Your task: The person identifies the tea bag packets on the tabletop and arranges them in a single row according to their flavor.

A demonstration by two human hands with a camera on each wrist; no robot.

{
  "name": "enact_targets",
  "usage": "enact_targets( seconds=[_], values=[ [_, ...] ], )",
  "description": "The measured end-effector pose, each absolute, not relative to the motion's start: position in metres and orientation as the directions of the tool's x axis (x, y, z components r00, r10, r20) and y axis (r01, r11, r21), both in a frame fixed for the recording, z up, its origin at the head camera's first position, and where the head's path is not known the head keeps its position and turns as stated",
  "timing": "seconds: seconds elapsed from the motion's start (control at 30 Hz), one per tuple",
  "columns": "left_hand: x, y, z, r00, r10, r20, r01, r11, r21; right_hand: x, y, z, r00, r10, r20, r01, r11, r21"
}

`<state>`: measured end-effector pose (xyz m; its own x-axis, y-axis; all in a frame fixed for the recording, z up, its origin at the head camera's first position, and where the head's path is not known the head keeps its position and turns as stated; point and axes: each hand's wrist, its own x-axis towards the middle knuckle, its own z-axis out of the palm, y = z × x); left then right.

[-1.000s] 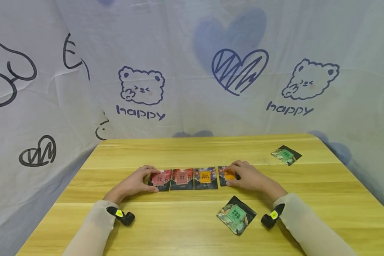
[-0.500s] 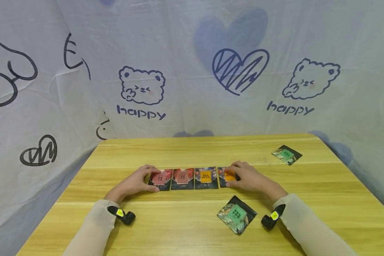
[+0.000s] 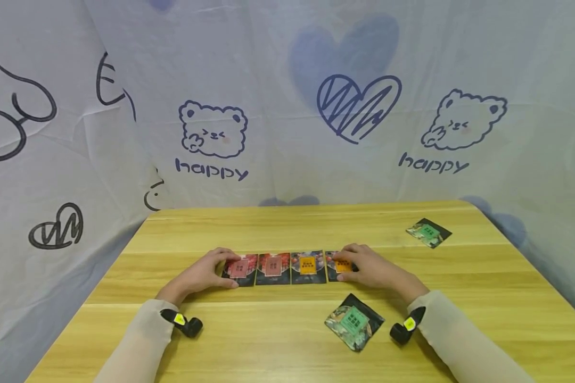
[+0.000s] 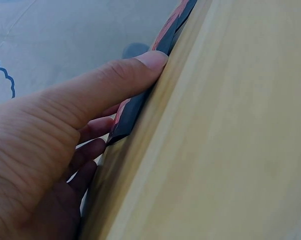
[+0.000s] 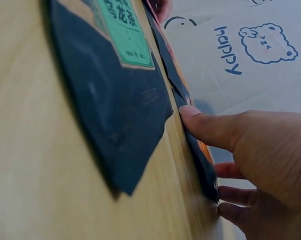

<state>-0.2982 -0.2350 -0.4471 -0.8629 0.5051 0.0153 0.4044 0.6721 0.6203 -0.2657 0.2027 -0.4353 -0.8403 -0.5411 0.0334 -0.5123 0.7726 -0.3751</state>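
In the head view, several flat tea packets lie in a row across the table. My left hand [image 3: 206, 272] grips the leftmost red-labelled tea packet [image 3: 241, 269], thumb at its near edge and fingers toward its far side. Beside it lie a second red-labelled packet [image 3: 273, 267] and an orange-labelled packet [image 3: 309, 267]. At the row's right end, my right hand [image 3: 375, 267] holds another orange-labelled packet [image 3: 333, 272], partly covered by the fingers. The right wrist view shows that thumb [image 5: 190, 111] on the packet's dark near edge.
A green-labelled tea packet [image 3: 354, 322] lies askew in front of my right hand, and another green-labelled packet [image 3: 428, 232] is at the back right. The wooden table [image 3: 249, 340] ends against a white cloth [image 3: 278, 106] with bear and heart drawings.
My right hand has shifted slightly left along with the rightmost orange-labelled packet, its fingers now covering a little more of it. The left hand stays put.
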Motion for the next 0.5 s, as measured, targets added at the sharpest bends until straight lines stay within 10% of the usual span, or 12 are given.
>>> enact_targets(
  seconds=[0.5],
  values=[
    [-0.2978, -0.2352, -0.4471, -0.862, 0.506, 0.016, 0.405, 0.67, 0.622, -0.2636, 0.2015, -0.4319, -0.84, -0.542, 0.026, -0.514, 0.778, -0.362]
  ],
)
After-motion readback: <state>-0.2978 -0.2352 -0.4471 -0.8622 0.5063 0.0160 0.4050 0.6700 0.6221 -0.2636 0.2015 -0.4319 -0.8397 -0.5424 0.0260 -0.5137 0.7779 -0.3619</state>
